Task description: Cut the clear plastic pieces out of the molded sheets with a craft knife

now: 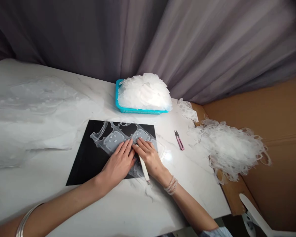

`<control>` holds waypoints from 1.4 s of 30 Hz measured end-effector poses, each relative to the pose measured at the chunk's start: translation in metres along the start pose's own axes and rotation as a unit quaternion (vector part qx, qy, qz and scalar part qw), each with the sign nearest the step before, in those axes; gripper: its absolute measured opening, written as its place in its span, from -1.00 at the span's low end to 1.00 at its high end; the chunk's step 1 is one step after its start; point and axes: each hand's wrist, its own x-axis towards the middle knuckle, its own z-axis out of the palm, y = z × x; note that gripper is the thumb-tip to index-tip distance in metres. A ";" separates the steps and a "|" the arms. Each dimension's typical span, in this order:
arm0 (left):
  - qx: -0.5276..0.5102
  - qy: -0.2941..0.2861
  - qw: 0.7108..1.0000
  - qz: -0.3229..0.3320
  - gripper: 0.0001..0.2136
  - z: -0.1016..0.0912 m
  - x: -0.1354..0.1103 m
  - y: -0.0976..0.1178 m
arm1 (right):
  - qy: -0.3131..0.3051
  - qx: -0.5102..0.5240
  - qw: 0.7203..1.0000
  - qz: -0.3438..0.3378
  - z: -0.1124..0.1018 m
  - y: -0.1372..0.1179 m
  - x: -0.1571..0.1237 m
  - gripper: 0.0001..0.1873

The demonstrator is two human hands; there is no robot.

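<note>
A clear silicone sheet of moulded parts (113, 138) lies on a black mat (88, 158) on the white table. My left hand (119, 161) rests flat on the sheet, fingers stretched out and pressing it down. Right beside it, my right hand (149, 156) is closed round a slim white-handled tool (144, 168), whose tip meets the sheet near my left fingertips.
A teal basket (120, 107) heaped with white silicone pieces stands behind the mat. Pink snips (179, 141) lie to the right. A pile of white trimmings (232, 148) sits at the table's right edge. More clear sheets (34, 112) cover the left. A grey curtain hangs behind.
</note>
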 end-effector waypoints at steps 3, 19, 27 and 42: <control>-0.004 0.001 1.000 0.004 -0.60 0.002 -0.001 0.000 | -0.002 0.030 1.000 0.001 0.005 -0.003 0.006 -0.64; -0.116 -0.007 0.993 -0.033 -0.59 -0.013 0.006 -0.003 | 0.269 0.564 0.677 0.389 -0.076 0.124 -0.053 -0.73; -0.690 -0.173 0.680 -0.180 -0.26 -0.037 0.066 -0.026 | 0.137 0.578 0.770 0.232 -0.079 0.025 -0.016 -0.76; -0.684 -0.179 0.662 -0.250 -0.82 -0.022 0.078 -0.014 | 0.113 0.427 0.866 0.236 -0.045 0.035 0.000 -0.55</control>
